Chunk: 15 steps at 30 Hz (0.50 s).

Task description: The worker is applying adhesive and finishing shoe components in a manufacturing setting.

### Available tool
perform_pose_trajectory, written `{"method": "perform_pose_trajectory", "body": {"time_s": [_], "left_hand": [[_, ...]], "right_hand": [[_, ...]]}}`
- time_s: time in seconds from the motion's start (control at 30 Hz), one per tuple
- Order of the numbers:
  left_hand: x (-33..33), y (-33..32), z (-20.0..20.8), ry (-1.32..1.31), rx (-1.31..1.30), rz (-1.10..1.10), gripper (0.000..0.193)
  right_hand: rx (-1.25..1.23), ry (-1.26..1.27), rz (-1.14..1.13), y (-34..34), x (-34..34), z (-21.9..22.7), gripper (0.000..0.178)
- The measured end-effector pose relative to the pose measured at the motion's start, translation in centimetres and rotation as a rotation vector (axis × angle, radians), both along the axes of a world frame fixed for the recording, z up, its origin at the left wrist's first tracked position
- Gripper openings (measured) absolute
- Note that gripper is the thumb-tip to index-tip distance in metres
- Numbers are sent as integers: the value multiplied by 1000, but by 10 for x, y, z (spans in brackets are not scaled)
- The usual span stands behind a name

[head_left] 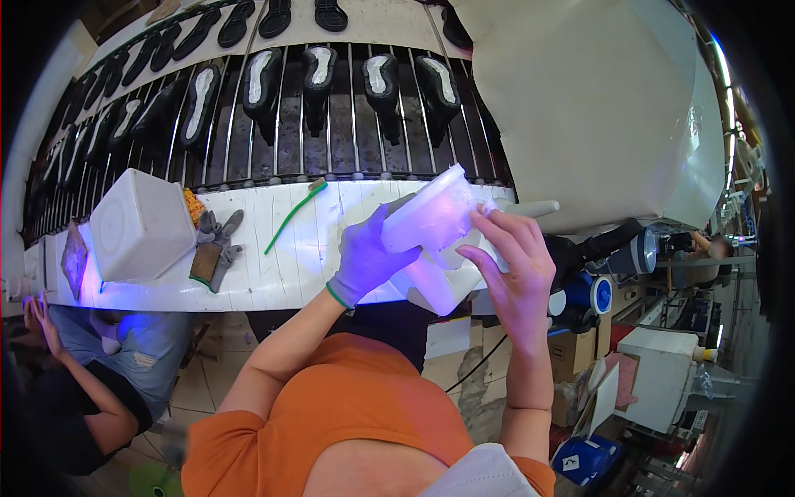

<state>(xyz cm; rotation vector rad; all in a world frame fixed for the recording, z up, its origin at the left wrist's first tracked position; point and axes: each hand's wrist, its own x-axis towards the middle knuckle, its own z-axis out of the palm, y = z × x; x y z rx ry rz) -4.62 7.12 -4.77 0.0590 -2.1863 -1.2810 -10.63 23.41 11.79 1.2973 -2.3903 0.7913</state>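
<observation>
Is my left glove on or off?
On: the pale glove covers your left hand, its green edge showing at the wrist, while that hand holds a white piece. Your right hand is bare.

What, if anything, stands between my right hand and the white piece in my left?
Nothing visible: your right hand is up at the right edge of the white piece, which your gloved left hand holds.

held piece [426, 214] — white, glowing pink-violet; worn glove [362, 263] — lavender, green-hemmed; shirt [348, 389] orange; shoes [315, 106] black, soles [320, 66] white-patched
</observation>
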Motion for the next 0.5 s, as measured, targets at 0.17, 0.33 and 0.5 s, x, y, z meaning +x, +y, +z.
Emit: {"method": "perform_pose_trajectory", "body": {"time_s": [0.17, 0.33, 0.5], "left_hand": [[-2, 3, -9, 56, 15, 62, 80], [-1, 2, -7, 10, 22, 70, 77], [-3, 3, 0, 6, 78, 52, 75]], "right_hand": [[103, 125, 0, -5, 2, 2, 32], [374, 377, 41, -9, 8, 9, 22], [434, 442, 77, -13, 3, 9, 17]]}}
